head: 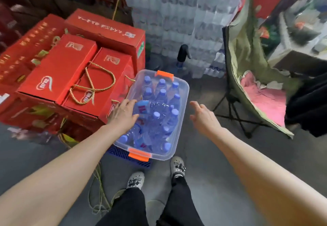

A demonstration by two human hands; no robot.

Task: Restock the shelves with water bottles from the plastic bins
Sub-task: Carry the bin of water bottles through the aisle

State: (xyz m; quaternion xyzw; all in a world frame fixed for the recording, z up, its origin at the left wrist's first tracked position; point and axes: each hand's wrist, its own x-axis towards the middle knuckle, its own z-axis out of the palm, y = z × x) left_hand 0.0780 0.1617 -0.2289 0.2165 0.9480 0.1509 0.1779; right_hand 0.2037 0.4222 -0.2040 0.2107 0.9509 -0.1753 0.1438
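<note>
A clear plastic bin [184, 91] with orange latches sat on a blue crate [123, 155] on the floor, packed with blue-capped water bottles [159, 102]. The left hand [123, 114] lay over the bin's left edge, fingers spread, grip released. The right hand [203, 118] hovered beside the bin's right side, grip released. Red boxes [62, 70] stood just left.

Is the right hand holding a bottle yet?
No. The right hand hangs open beside the clear bin, fingers spread and gripping nothing.
</note>
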